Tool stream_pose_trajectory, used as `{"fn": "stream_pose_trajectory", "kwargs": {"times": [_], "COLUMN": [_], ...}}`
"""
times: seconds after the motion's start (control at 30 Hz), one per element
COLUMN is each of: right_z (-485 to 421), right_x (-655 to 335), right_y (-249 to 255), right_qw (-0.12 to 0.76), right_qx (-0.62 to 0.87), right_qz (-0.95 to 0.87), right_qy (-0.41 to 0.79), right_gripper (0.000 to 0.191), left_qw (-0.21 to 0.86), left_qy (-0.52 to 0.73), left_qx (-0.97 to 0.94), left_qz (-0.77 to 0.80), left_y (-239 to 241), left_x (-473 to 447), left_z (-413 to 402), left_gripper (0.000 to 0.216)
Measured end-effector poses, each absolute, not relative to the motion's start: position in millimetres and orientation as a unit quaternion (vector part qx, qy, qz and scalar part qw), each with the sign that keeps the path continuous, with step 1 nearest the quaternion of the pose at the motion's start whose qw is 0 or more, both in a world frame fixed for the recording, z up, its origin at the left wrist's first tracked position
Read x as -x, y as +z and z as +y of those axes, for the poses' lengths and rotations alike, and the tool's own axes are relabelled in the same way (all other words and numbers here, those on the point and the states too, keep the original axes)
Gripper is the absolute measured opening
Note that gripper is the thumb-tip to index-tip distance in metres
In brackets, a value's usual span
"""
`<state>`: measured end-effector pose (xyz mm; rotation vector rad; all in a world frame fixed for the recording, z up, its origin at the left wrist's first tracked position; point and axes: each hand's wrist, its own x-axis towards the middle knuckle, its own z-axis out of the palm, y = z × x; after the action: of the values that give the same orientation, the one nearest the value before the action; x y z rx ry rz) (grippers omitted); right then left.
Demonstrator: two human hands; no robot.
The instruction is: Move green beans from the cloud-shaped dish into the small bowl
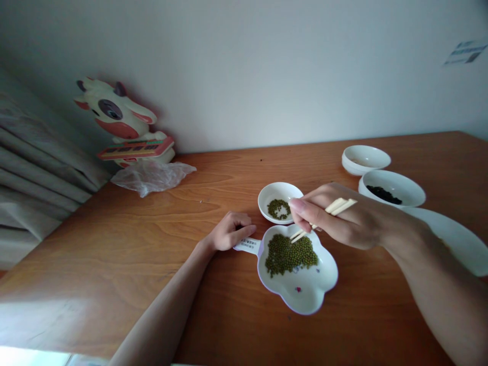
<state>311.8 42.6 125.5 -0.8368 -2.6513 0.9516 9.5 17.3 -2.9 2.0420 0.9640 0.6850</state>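
Here, chopsticks (342, 205) just over flower dish (321, 291) rim.

The right hand (335, 218) held a pair of chopsticks (324, 218), and their tips were over the green beans (290, 254) in the flower-shaped dish (320, 284). The left hand (229, 231) rested on the table (152, 244), touching the white handle (247, 245) of this dish. A small bowl (280, 195) with few beans stood just behind.

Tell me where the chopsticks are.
Head view, right of centre: the chopsticks sit in the right hand, tips at the green beans in the flower-shaped dish.
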Motion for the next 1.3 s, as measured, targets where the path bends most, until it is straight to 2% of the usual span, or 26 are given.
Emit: {"fn": "stream_pose_trajectory", "kwargs": {"times": [0.93,1.3], "right_z": [41.3,41.0], "right_x": [-308.4,-307.1], "right_y": [121.9,122.8], "right_qw": [0.084,0.109], "right_qx": [0.281,0.266], "right_qz": [-0.905,-0.907], "right_qy": [0.309,0.309], "right_gripper": [0.062,0.06], "left_qw": [0.378,0.377], "left_qy": [0.263,0.27], "left_qx": [-0.8,-0.799], "left_qz": [0.385,0.381], "left_y": [-5.5,-6.3], "left_x": [-9.0,-8.9], "left_z": [17.2,17.2], "left_gripper": [0.051,0.051]}}
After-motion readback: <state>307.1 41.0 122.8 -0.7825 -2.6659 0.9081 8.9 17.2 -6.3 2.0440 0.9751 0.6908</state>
